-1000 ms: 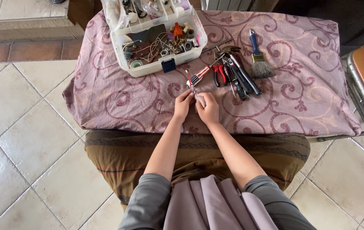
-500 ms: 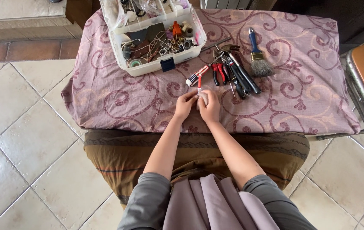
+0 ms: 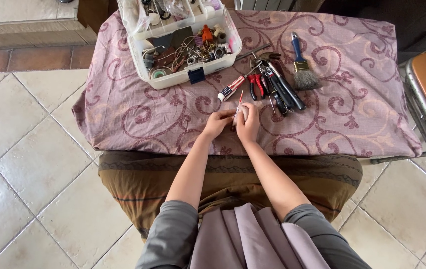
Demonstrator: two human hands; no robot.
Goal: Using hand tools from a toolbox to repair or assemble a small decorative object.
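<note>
A mauve patterned cloth (image 3: 138,119) covers the low table, keeping the open white parts box (image 3: 183,42) and a row of hand tools (image 3: 272,87) within reach. Near the front edge, the left hand (image 3: 218,123) and right hand (image 3: 248,122) pinch a small red-tipped piece (image 3: 239,102) together, steadying it from both sides.

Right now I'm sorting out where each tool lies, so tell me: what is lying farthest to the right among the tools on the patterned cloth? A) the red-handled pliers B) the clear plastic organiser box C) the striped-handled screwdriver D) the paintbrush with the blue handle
D: the paintbrush with the blue handle lies right of the red-handled pliers, the striped-handled screwdriver and the clear plastic organiser box on the patterned cloth.
</note>
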